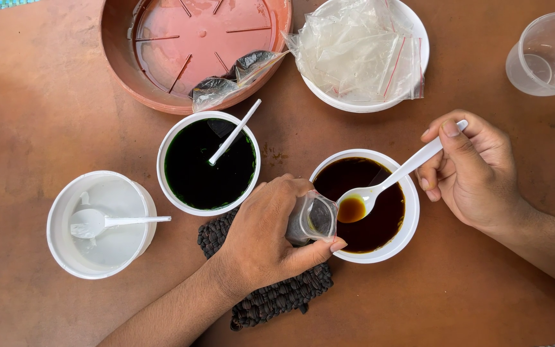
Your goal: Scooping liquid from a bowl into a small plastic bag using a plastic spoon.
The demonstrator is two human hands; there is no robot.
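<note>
A brown table (pixel 46 96) carried everything. At its far edge sat a wide terracotta-coloured plastic saucer (pixel 162 71) with a crumpled dark-stained bag (pixel 232 80) on its rim, and beside it a white bowl (pixel 412 26) heaped with clear zip bags (pixel 354 51). Nearer stood three white bowls: one of dark green liquid (pixel 207 167) with a spoon in it, one of brown liquid (pixel 387 218), and a white tub (pixel 101 225) holding a spoon. An empty clear cup (pixel 547 54) stood far right.

The left hand (pixel 264 238) was wrapped around a small clear plastic cup (pixel 313 218), tilted at the brown bowl's rim. The right hand (pixel 470 167) pinched a white plastic spoon (pixel 387 183), its bowl carrying brown liquid just beside the cup's mouth. The cup looked empty, so filling seemed barely begun.
</note>
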